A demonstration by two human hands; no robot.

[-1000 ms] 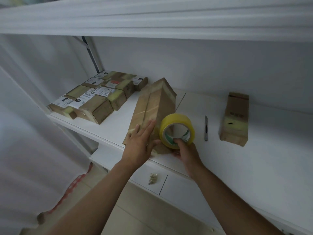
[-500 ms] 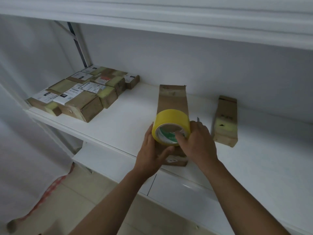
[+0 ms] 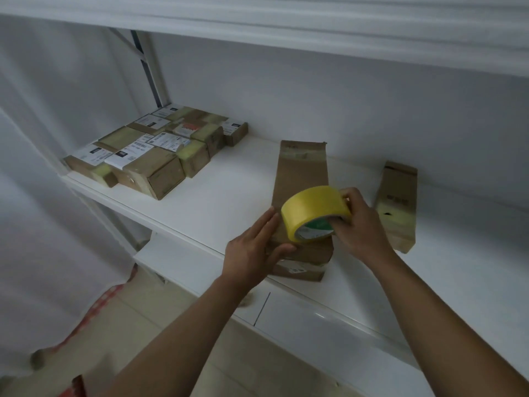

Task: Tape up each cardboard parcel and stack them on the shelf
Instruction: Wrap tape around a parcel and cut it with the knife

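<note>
Yellow tape roll (image 3: 315,212) — gripped by the right hand (image 3: 359,222) — sits on the cardboard parcel (image 3: 300,196), which the flat, open left hand (image 3: 253,252) steadies on the white shelf (image 3: 223,204). Labelled parcels (image 3: 154,151) lie far left — print unreadable.

pretty dim overall, flat greyish light w/ no hard shadows, small glare spot on the glossy shelf front (image 3: 317,315), wide-angle bends the edges, corners soft, forearms a bit blurry, colours washed out
</note>
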